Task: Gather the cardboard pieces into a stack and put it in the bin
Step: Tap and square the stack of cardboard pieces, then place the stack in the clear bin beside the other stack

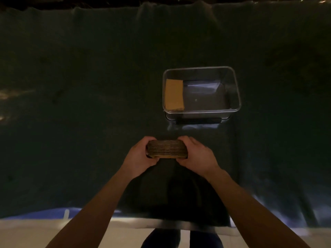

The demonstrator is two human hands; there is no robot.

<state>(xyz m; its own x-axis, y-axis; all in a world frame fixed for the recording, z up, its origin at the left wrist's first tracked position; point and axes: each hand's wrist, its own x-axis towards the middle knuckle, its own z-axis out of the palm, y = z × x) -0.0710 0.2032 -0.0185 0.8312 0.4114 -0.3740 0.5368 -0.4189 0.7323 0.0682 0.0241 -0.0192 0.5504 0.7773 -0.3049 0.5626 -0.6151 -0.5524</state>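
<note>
A dim room; a dark cloth (89,86) covered the tabletop. The left hand (138,156) and right hand (197,154) clasped a cardboard stack (167,149) between them; beyond them sat the clear bin (232,77).

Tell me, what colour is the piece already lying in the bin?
Yellowish tan, like plain cardboard, at the clear bin's left end; seen in the head view.

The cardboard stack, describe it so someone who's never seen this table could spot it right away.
On the dark green cloth, look nearer the person than the clear plastic bin. The cardboard stack is gripped at its ends by the left hand and right hand. It shows many layered edges, unlike the single flat tan piece inside the bin.
</note>
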